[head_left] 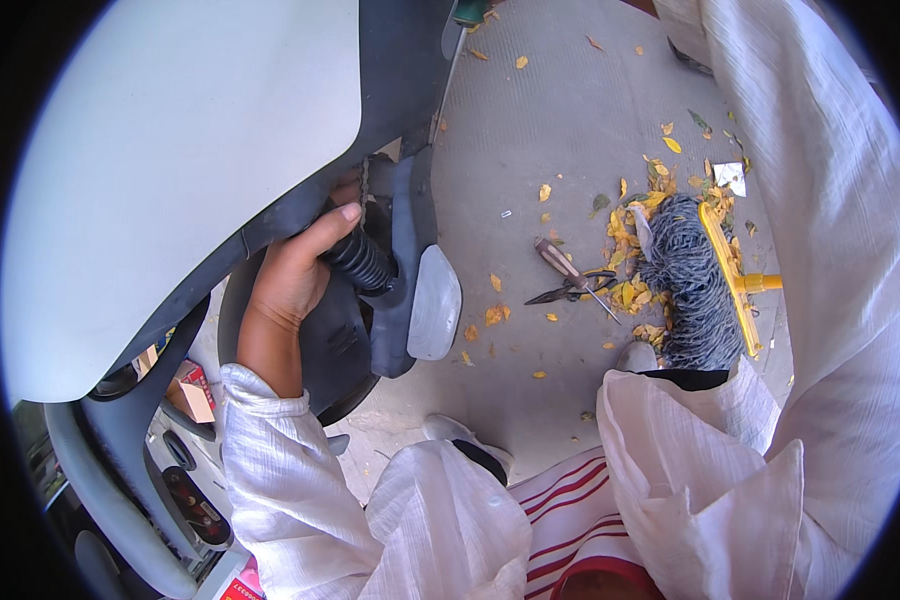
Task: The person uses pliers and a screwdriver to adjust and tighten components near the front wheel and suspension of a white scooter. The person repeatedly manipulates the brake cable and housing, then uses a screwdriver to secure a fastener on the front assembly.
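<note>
My left hand (300, 265) reaches under the white body panel (190, 110) of what looks like a scooter. It is closed around the upper end of a black ribbed shock absorber (360, 262), thumb on top, other fingers mostly hidden behind. Beside the hand, a thin chain-like strip (365, 190) hangs down. To the right stands a dark plastic part with a grey rounded pad (435, 305). Above it, a long screwdriver with a green handle (470, 12) slants along the panel's edge. My right sleeve (800, 150) runs up to the top right; the hand lies outside the picture.
On the grey floor lie a screwdriver (562, 262) and dark-handled pliers (570, 290) among yellow leaves (625, 240). A grey mop with a yellow head (725, 270) rests at the right. My shoes (465, 440) are below. Boxes (192, 390) sit at the lower left.
</note>
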The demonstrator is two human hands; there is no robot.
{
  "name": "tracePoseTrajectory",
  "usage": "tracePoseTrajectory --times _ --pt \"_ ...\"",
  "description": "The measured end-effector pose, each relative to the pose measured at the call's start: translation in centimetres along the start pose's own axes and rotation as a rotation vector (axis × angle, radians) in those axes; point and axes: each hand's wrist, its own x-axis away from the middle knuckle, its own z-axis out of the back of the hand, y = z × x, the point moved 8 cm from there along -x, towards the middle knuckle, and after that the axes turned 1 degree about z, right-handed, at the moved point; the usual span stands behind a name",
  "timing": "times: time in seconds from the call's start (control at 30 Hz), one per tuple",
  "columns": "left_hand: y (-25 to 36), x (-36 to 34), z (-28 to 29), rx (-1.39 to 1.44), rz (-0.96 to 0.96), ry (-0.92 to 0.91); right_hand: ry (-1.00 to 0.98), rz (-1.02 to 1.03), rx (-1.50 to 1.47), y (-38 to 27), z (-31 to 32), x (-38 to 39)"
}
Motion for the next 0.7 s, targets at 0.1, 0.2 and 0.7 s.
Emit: tracePoseTrajectory --times 0.1,0.2,0.7 --pt "0.0 -0.2 -0.5 -0.009 -0.029 -0.004 -0.056 -0.206 -0.153 -2.3 2.5 3.9" --pt "-0.8 -0.3 0.1 -0.035 -0.015 0.015 -0.166 -0.543 -0.561 -6.5 3.2 6.3" --pt "-0.7 -0.2 0.2 0.104 0.058 0.046 -0.314 -1.121 -2.528 -29.3 10.9 5.9"
